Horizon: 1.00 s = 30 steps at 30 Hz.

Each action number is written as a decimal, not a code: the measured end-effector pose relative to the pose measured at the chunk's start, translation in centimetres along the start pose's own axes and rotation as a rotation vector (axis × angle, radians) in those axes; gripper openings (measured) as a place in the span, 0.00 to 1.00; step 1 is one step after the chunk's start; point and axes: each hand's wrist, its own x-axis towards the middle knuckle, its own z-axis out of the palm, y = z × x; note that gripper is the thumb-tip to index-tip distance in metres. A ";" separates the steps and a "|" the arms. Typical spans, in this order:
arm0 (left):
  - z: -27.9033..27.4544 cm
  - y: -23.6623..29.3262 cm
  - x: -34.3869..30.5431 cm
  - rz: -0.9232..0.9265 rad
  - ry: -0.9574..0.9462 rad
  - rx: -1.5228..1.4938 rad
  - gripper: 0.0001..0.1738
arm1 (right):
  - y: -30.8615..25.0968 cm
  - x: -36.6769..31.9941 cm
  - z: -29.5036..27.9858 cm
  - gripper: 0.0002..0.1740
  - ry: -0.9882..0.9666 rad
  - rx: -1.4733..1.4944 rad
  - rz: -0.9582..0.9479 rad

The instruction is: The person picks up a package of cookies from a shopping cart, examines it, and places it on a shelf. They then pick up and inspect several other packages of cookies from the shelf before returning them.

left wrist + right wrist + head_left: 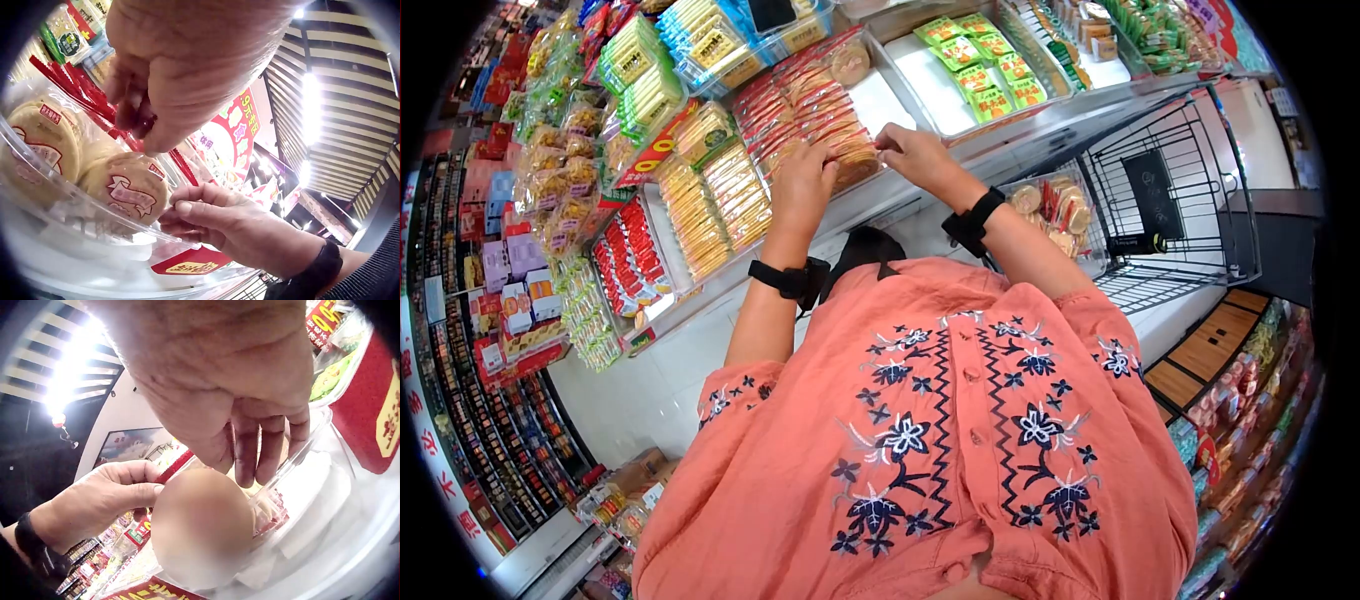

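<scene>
A clear bin (94, 215) holds a row of packets of round, flat biscuits (818, 105) with red sealed edges. At the near end of the row, my left hand (803, 185) pinches the red edge of a biscuit packet (128, 187), its thumb on top in the right wrist view. My right hand (925, 160) is at the packet's other side, thumb and curled fingers gripping its edge; in the right wrist view its fingers (247, 450) reach down inside the bin wall. The round face (203, 528) of the front biscuit looks blurred there.
Right of the bin lies a white tray of green snack packets (980, 65). Yellow-wrapped sticks (715, 205) fill the bins to the left. A shopping cart (1170, 200) stands at my right, near a clear box of round biscuits (1055, 212). A phone (772, 12) lies on the far packs.
</scene>
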 end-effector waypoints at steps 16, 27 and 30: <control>-0.5 0.0 -0.7 0.004 -0.048 0.105 0.13 | 0.1 -0.2 0.6 0.13 0.029 -0.082 0.151; 0.1 -1.3 -1.2 0.041 0.020 0.139 0.14 | 1.4 0.8 2.2 0.14 -0.045 -0.220 0.018; 0.0 -1.0 -0.9 0.015 0.005 0.153 0.14 | 1.1 0.8 2.0 0.14 -0.054 -0.220 0.014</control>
